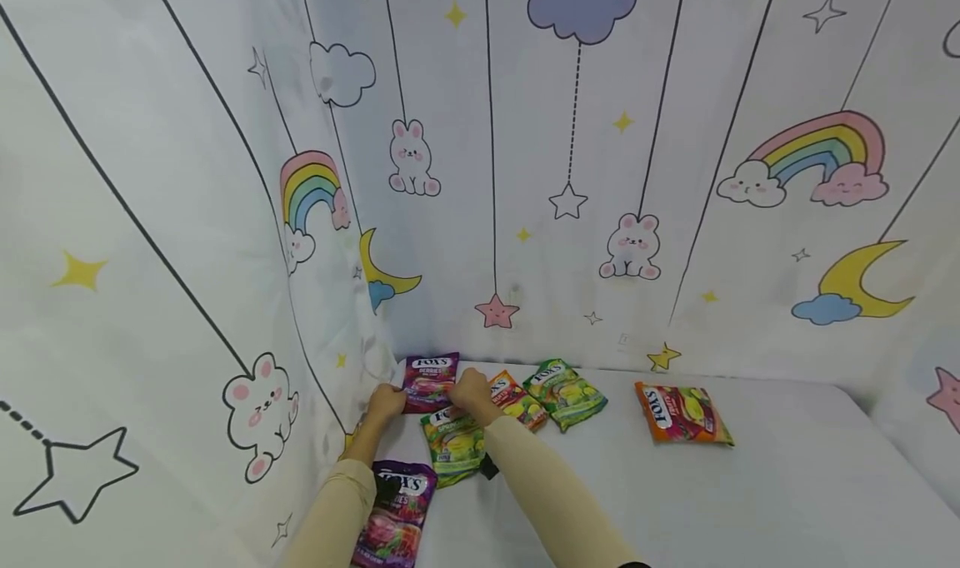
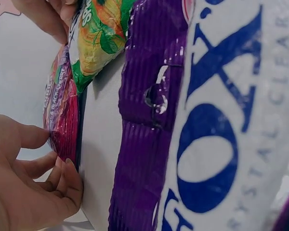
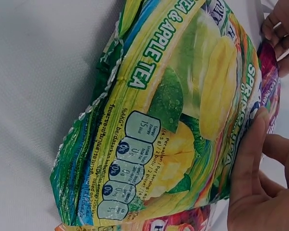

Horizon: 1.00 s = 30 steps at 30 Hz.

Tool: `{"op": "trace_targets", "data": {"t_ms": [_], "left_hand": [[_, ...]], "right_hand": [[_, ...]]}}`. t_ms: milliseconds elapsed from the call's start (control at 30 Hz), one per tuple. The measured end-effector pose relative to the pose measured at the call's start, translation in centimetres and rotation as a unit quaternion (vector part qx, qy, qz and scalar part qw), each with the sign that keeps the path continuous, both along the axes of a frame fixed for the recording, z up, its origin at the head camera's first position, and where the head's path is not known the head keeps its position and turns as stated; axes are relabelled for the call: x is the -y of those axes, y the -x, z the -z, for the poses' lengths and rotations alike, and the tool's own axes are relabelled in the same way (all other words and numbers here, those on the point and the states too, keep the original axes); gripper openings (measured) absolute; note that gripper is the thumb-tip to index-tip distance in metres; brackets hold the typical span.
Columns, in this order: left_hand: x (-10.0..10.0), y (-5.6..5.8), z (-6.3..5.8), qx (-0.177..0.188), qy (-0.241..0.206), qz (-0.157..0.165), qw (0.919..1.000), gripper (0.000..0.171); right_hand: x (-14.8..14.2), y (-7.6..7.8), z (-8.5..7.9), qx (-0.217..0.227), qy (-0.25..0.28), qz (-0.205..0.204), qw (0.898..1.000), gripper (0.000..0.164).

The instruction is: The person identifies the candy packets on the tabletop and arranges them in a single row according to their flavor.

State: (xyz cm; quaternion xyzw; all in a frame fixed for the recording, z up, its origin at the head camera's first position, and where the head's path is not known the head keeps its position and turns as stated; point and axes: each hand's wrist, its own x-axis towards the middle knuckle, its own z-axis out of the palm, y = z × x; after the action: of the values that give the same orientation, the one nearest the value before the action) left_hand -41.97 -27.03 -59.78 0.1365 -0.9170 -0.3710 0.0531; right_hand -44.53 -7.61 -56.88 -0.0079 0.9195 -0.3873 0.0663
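Note:
A purple Fox's berries candy bag (image 1: 430, 378) lies at the back left, by the wall corner. My left hand (image 1: 386, 402) pinches its near left corner between thumb and fingers; the left wrist view shows this grip on the bag's crimped end (image 2: 66, 137). At the bag's right corner, my right hand (image 1: 472, 391) grips it with thumb and fingers. Just in front lies a green Spring Tea candy bag (image 1: 456, 450), partly under the right hand and filling much of the right wrist view. A second purple berries bag (image 1: 396, 518) lies below the left forearm.
An orange Fruits bag (image 1: 513, 400) and another green bag (image 1: 566, 393) lie right of my right hand. Farther right is one more orange Fruits bag (image 1: 684, 414). White printed sheets (image 1: 525, 218) wall the white table at the back and sides.

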Motion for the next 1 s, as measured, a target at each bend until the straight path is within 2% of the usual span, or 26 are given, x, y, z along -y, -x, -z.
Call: {"op": "trace_targets", "data": {"t_ms": [133,300,533,733,800,967,1000], "left_hand": [[0.1,0.0,0.1,0.001,-0.006,-0.006,1.0000,0.042],[0.1,0.0,0.3,0.009,-0.015,-0.010,0.9998,0.040],[0.3,0.1,-0.1,0.010,-0.030,-0.002,0.9995,0.040],[0.1,-0.1,-0.4,0.009,-0.047,-0.004,0.9989,0.042],[0.1,-0.1,-0.3,0.009,-0.050,-0.009,0.9987,0.041],[0.7,0.5,0.3,0.014,-0.066,-0.022,0.9975,0.037],[0.9,0.6,0.7,-0.001,-0.064,-0.020,0.9978,0.036]], "right_hand": [[0.1,0.1,0.2,0.002,-0.006,0.009,1.000,0.021],[0.2,0.5,0.9,0.024,0.010,0.021,0.999,0.015],[0.3,1.0,1.4,0.006,-0.004,0.019,1.000,0.024],[-0.1,0.5,1.1,-0.019,0.006,0.003,1.000,0.032],[-0.2,0.3,1.0,-0.031,0.008,-0.001,0.999,0.028],[-0.2,0.3,1.1,-0.016,0.070,0.005,0.997,0.003],[-0.1,0.4,1.1,-0.011,0.082,0.007,0.997,0.005]]}}
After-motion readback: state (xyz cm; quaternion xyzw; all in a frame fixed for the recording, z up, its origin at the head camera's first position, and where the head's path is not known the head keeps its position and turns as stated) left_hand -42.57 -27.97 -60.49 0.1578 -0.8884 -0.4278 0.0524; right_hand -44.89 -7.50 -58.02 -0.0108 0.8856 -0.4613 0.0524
